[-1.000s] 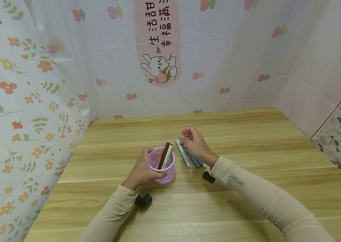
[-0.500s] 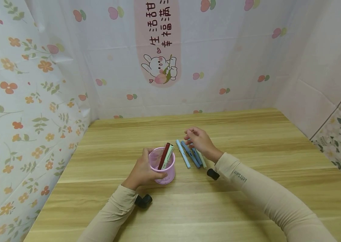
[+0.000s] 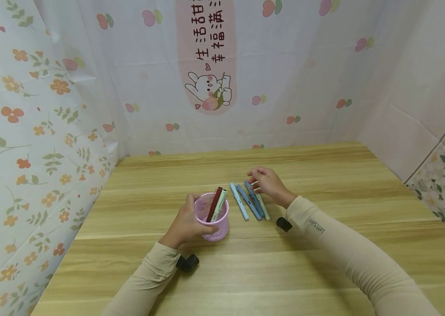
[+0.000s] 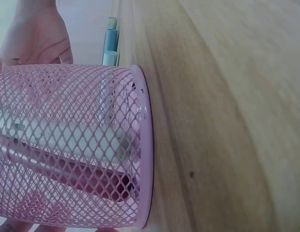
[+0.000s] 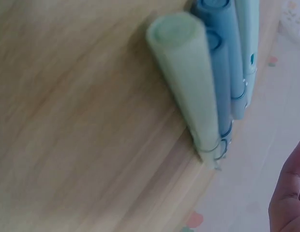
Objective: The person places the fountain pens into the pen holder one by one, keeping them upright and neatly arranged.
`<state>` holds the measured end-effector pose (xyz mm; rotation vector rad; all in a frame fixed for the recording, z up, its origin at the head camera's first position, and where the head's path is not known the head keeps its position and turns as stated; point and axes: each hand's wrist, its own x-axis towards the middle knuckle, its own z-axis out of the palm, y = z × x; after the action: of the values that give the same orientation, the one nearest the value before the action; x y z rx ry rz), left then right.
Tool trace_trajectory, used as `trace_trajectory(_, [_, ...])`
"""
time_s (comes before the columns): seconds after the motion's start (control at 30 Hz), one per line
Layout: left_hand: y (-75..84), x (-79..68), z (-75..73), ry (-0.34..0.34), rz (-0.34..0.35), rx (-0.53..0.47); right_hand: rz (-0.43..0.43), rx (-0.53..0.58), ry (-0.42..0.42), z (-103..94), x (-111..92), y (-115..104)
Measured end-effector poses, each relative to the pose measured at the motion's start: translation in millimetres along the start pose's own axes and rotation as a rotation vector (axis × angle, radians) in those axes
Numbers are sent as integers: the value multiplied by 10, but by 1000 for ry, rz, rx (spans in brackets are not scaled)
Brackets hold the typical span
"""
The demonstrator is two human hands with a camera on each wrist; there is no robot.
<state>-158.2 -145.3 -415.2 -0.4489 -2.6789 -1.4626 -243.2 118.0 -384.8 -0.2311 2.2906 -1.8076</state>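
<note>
A pink mesh pen cup [image 3: 218,230] stands on the table, gripped by my left hand [image 3: 184,223] with the thumb across its near side. Inside lean a dark red pen [image 3: 214,204] and a pale green pen [image 3: 219,204], seen through the mesh in the left wrist view. My right hand [image 3: 269,184] hovers over the far ends of several loose pens, fingers loosely bent, holding nothing. These are a light blue pen [image 3: 240,202], two darker blue pens [image 3: 248,202] and a yellowish-green pen [image 5: 184,72]. One finger [image 5: 288,198] shows apart from them in the right wrist view.
The wood-grain table [image 3: 222,281] reaches back to a printed white cloth [image 3: 285,79]. Patterned cloth [image 3: 29,153] also hangs along the left side. Black wrist mounts [image 3: 187,263] show beside both forearms.
My right hand has moved to the right over the loose pens, uncovering more of the blue ones and the yellowish-green one. The left hand and the cup have stayed in place.
</note>
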Motion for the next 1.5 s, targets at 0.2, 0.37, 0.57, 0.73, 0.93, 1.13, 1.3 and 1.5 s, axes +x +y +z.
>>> trace_trajectory(0.2, [7,-10,6,-3,-4,-9,7,-62,7,-54,20,42])
trace_trajectory(0.37, [14,-13,1,-5,-6,-10,14,-129,2,-97,42,68])
trace_trajectory(0.57, [2,-8,-1,-10,-8,-6,35,-234,-28,-149,81,127])
trace_trajectory(0.73, [0,-5,-4,-16,-16,-7,60,-355,-51,-161,95,153])
trace_trajectory(0.93, [11,-9,-2,-19,-27,-18,74,-466,-83,-184,111,195])
trace_trajectory(1.13, [16,-10,-8,-24,-26,-12,130,-508,-105,-208,171,232])
trace_trajectory(1.3, [10,-7,-10,-24,-14,-1,203,-504,-149,-212,200,227])
trace_trajectory(1.5, [9,-7,-6,-15,-2,-7,265,-497,-170,-201,194,213])
